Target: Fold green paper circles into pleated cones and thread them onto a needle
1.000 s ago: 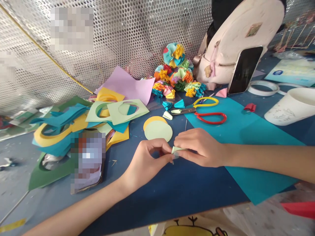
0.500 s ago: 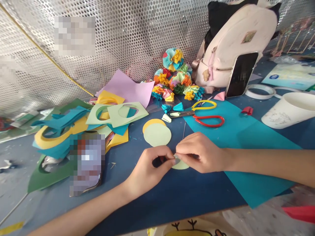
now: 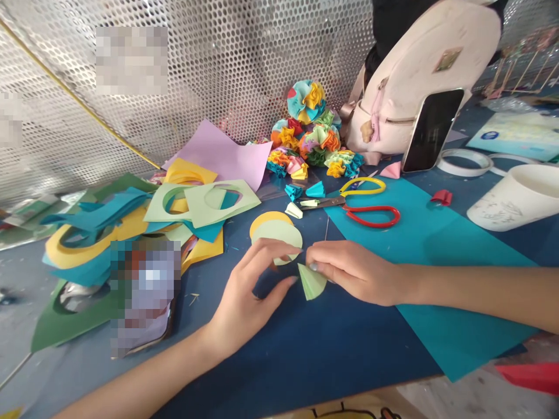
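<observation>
Pale-green paper wedge (image 3: 311, 283) is sitting at 5 o'clock from green disc (image 3: 283, 231), right hand (image 3: 360, 270) pinching it; left hand (image 3: 242, 297) is hovering at wedge's 9 o'clock, fingers apart. Probably mid-folding; next crease is likely needing left fingers on wedge.

We're up on the head camera — facing forward and down, near the left hand (image 3: 240, 305) and right hand (image 3: 360, 272).

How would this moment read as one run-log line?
left hand: open, empty | right hand: pinching folded green paper | nearby: green disc, yellow disc, scissors
</observation>
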Motion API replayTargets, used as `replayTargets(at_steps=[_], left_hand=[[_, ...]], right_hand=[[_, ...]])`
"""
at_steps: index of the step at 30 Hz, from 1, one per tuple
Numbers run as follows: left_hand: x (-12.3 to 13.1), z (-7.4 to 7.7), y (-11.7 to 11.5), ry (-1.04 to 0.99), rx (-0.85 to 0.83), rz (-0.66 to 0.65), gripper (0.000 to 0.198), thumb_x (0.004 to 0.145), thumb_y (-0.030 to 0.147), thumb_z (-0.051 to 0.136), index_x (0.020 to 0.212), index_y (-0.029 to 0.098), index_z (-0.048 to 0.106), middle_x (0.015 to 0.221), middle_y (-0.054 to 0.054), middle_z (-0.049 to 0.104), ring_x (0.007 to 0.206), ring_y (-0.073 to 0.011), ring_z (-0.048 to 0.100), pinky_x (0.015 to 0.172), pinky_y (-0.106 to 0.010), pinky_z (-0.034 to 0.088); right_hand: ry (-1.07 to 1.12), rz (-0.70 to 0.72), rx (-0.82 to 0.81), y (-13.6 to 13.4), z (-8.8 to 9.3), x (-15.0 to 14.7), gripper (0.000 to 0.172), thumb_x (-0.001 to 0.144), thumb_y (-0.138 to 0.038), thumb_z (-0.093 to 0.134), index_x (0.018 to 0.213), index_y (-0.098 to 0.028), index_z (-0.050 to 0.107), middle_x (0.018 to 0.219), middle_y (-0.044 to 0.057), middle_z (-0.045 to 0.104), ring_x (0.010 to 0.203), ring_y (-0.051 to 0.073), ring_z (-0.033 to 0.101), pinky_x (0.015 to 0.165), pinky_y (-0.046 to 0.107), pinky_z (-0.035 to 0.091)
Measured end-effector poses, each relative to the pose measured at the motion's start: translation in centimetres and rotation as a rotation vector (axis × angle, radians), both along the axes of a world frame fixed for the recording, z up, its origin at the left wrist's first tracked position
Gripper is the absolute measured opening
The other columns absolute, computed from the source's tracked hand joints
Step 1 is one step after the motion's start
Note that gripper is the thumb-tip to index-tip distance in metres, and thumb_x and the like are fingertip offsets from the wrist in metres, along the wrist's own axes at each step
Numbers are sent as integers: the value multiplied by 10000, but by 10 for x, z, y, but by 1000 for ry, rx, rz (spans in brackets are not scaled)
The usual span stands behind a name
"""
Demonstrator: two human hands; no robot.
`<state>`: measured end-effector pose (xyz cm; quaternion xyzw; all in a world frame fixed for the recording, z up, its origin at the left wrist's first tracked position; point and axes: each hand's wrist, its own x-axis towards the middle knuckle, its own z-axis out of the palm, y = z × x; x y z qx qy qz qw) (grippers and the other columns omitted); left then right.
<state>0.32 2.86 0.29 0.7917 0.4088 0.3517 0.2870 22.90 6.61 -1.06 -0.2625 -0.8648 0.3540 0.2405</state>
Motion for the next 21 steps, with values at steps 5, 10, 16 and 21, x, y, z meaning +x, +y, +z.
replayTargets(at_steps=[5,10,16,21], left_hand=[[0,2,-3,55,198,-104,167,883,63,654,925,218,700,1045,-46,613,976,-164,620,860,-270,494],[1,0,-5,140,37,33,228,865,72,658,1013,242,628,784,38,647,756,-138,600,739,-269,471],[1,-1,1,425,104,99,243,864,160,658,1072,266,588,963,13,626,803,-172,563,779,-339,395],[-3,-5,3,360,88,102,264,867,138,681,1071,278,587,945,33,618,810,-158,553,802,-319,386]], right_hand=[[-78,57,97,4,1,1,225,1033,-216,393,883,-171,554,816,16,551,738,129,502,650,257,370],[-223,30,639,49,13,23,152,999,-245,526,1083,-167,626,1045,77,645,993,213,543,845,338,414],[-454,168,915,79,14,45,179,1034,-244,456,1025,-174,620,1043,51,649,971,192,561,795,326,414],[-467,112,965,75,7,38,216,1031,-148,409,924,-166,596,903,31,624,861,175,538,716,312,385]])
